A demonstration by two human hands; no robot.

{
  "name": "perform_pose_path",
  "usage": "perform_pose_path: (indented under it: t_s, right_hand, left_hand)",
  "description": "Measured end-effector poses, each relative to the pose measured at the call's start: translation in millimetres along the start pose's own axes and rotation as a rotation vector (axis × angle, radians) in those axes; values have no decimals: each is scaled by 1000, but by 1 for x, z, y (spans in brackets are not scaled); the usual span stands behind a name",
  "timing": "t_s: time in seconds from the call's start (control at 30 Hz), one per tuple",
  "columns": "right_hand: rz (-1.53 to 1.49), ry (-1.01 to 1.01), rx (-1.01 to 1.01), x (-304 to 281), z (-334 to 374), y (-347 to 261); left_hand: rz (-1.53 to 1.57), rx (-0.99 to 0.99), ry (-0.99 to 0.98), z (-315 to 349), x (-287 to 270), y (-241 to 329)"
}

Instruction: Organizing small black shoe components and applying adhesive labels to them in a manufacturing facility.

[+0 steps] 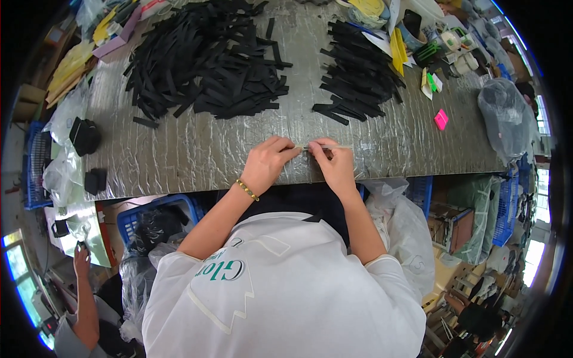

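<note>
Over the front part of the table [239, 156], both of my hands meet fingertip to fingertip. Between thumb and fingers, my right hand [335, 164] pinches a thin pale stick [343, 147]; it lies level and pokes out to the right past the knuckles. My left hand [268, 158], with a beaded bracelet on the wrist, is closed in a pinch at the stick's left end. What sits in those left fingertips is too small to make out. Beyond my hands lie a large pile of black fabric strips [209, 65] and a smaller pile of black strips [361, 71] to its right.
A pink piece [441, 119] lies right of the strips, near cups and tools [427, 48] at the back right. Black bundles [85, 136] sit at the left edge. Below the table stand a blue basket [158, 218] and plastic bags [406, 232]. Another person's arm [86, 298] shows lower left.
</note>
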State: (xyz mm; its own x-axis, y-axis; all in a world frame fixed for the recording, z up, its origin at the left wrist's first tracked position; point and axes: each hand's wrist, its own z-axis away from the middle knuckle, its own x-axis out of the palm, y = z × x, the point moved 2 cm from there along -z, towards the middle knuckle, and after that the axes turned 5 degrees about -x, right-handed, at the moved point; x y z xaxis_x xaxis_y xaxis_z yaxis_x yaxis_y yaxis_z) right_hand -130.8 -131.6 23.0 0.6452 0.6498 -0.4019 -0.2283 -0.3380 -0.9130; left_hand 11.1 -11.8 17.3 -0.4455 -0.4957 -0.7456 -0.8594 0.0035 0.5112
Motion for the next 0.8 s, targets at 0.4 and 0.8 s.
perform_pose_path:
  t_s: [0.4, 0.8]
  right_hand:
    - [-11, 56, -62, -1, 4, 1]
    - [34, -82, -58, 19, -4, -13]
  left_hand:
    - [32, -56, -20, -2, -1, 2]
    - [207, -191, -98, 0, -3, -6]
